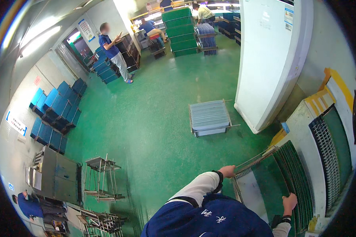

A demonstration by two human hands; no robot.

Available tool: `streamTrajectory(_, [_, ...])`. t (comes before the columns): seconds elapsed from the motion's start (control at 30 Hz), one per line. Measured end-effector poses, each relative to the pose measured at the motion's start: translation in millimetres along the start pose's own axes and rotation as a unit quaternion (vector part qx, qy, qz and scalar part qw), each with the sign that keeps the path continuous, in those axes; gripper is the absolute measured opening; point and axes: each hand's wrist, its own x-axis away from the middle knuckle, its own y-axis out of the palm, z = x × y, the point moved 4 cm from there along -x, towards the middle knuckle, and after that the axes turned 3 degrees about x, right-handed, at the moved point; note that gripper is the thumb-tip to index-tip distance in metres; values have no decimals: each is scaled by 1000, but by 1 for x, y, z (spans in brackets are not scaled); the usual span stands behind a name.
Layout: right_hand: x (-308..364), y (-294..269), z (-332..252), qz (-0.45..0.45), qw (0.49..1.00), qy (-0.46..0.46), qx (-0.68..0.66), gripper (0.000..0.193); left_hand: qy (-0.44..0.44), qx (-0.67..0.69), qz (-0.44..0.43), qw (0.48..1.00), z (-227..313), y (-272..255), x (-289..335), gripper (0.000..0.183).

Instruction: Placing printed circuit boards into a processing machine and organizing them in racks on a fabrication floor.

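Floor [154, 106]: green, shining
Left wall [23, 81]: white, carrying signs [16, 123]
Tube light [41, 41]: glowing above
Cabinet [65, 175]: grey, standing near the wall

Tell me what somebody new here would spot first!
Probably the shiny green floor across the middle. On it, right of centre, stands a row of pale sheets. Lower right, the person's left hand touches a rack, the right hand its dark green panels.
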Motion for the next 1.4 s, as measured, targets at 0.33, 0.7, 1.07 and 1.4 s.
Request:
streamTrajectory(0.33, [1, 5, 5, -4, 1000, 7, -15, 41, 2, 4, -20, 1000, 1, 1, 0, 53])
streamTrajectory(0.7, [-7, 14, 14, -35, 999, 25, -17, 41, -15, 20, -39, 999, 0, 1, -2, 54])
streamTrajectory(1.07, [-2, -7, -1, -47, 999, 19, -10, 41, -47, 42, -35, 997, 20, -11, 17, 50])
streamTrajectory(1.4, [-6, 4, 8, -42, 999, 3, 25, 42, 43, -126, 58, 989, 62, -22, 26, 55])
